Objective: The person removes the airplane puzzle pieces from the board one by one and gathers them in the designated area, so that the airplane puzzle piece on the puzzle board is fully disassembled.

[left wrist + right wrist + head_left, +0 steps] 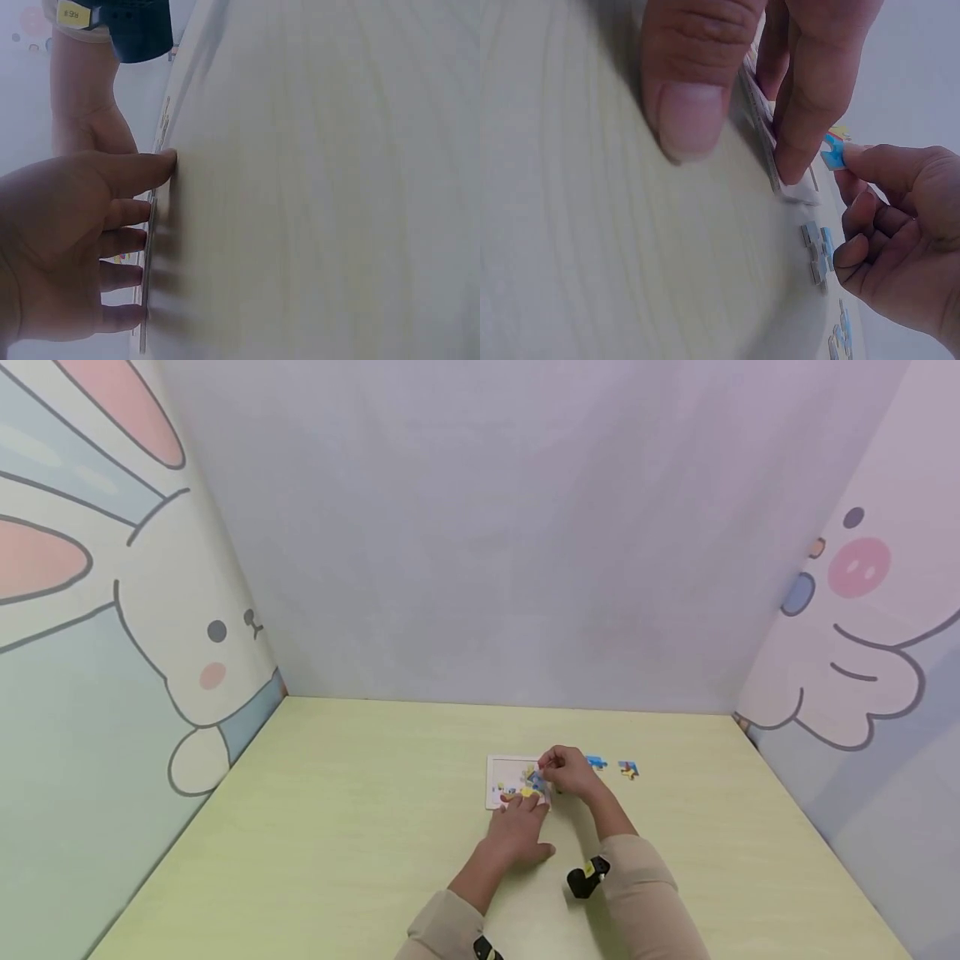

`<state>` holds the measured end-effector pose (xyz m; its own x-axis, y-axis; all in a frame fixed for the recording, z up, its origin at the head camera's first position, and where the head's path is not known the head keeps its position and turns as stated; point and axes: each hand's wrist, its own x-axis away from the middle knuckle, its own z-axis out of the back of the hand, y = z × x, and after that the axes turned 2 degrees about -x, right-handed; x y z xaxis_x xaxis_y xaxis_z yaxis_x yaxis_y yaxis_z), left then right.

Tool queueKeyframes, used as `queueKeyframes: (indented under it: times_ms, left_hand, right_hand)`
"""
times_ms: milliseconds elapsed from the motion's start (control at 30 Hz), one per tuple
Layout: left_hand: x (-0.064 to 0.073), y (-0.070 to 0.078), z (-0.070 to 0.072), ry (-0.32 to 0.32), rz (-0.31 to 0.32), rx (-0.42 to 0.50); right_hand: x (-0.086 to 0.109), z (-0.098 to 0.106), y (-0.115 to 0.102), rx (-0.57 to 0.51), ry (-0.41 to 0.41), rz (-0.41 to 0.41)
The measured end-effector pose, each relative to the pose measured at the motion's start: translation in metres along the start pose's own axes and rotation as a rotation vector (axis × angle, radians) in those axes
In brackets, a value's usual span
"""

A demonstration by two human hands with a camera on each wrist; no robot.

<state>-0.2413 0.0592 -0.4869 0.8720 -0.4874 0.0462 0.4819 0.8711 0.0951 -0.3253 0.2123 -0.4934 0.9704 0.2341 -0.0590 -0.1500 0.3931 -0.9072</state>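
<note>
One puzzle piece (831, 153), likely light, stiff and best held by its edges, is pinched in the right hand (572, 773), over or beside the tray (490, 782) (unclear which), where the left hand (517, 832) rests, fingers extended.

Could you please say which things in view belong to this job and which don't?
Job:
- white rectangular puzzle tray
- partly blue jigsaw piece in the right hand
- loose multicoloured jigsaw pieces

Surroundings:
- grey-outlined wall rabbit
- pink-snouted wall pig
- black wrist cameras
</note>
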Motion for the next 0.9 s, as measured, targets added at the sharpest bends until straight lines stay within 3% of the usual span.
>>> queueKeyframes:
  times_ms: [267, 900]
  left_hand:
    - [0.002, 0.002, 0.000, -0.016, 0.004, 0.009]
    - [-0.001, 0.001, 0.004, -0.038, 0.016, 0.070]
  right_hand:
    - [0.005, 0.001, 0.002, -0.028, 0.024, -0.029]
    - [0.030, 0.013, 0.002, -0.022, 0.119, -0.012]
